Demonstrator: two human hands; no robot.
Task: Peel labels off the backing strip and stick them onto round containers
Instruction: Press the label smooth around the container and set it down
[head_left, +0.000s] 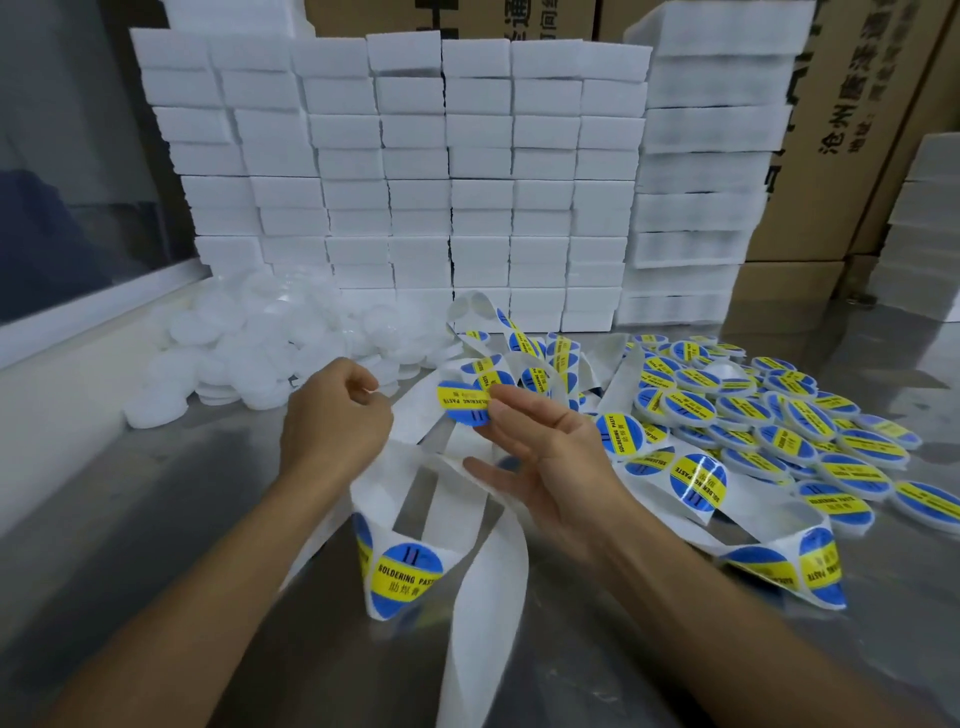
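1. Nearest, a loop of white backing strip, papery and twisted, lying on the grey metal table; round blue labels with a yellow band and the print "SOLDERING PASTE" on its folds.
2. Just above, left hand curled, thumb and fingers pinching the edge of the strip; fingertips partly hidden behind the knuckles.
3. Beside it, right hand with fingers mostly straight, thumb and forefinger pinching one round peeled label by its right edge; label glossy, lifted off the strip and held in the air between both hands.
4. To the right, a heap of flat round labelled containers, white rims, blue and yellow tops, lying close and overlapping on the table.
5. To the left, a pile of plain white round containers, translucent plastic, blurred together, single pieces hard to separate.
6. Behind, a wall of stacked white foam blocks, rectangular, matte, in even columns.
7. Farthest, brown cardboard cartons with black printed characters, cut off by the upper and right edges; a window frame at the far left, only partly visible.
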